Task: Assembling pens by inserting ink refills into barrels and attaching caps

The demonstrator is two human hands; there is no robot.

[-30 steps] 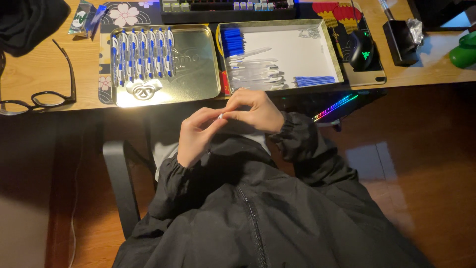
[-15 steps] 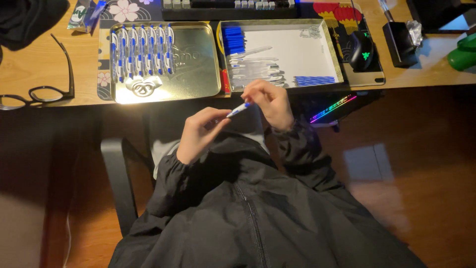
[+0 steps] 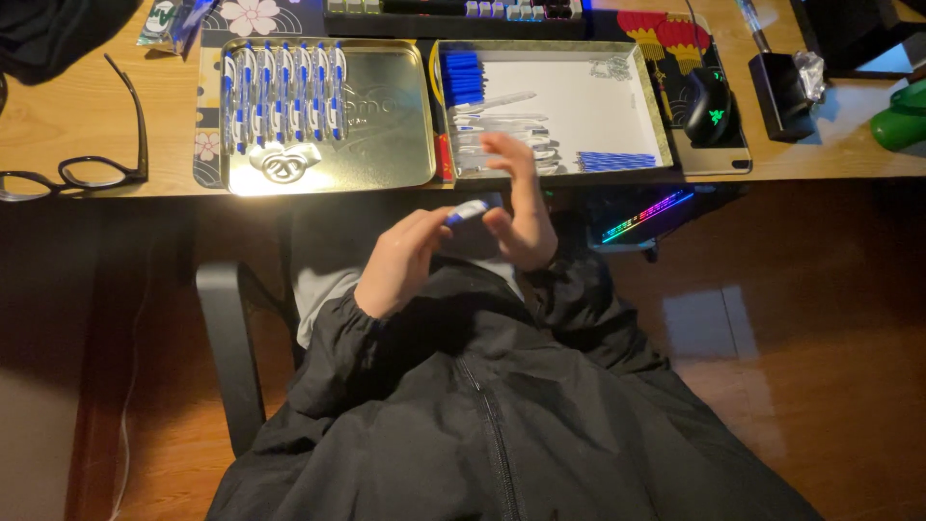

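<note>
My left hand [image 3: 400,260] holds a white and blue pen [image 3: 471,208] by its lower end, just below the desk edge. My right hand [image 3: 519,207] is beside the pen's tip with its fingers stretched up and apart, the thumb close to the pen. On the desk above lies a gold tray [image 3: 386,116] with a row of several assembled blue and white pens [image 3: 285,92]. To its right, a white tray [image 3: 588,101] holds blue caps [image 3: 464,77], clear pen barrels [image 3: 502,125] and blue refills [image 3: 615,160].
Black glasses [image 3: 77,164] lie at the desk's left. A keyboard [image 3: 453,10] is behind the trays; a black mouse [image 3: 711,106], a black box [image 3: 786,82] and a green object [image 3: 902,121] sit right. A chair arm [image 3: 231,338] is at my left.
My hands came apart from a clasped position. The pen appeared in my left hand, and my right hand opened and lifted its fingers toward the white tray.
</note>
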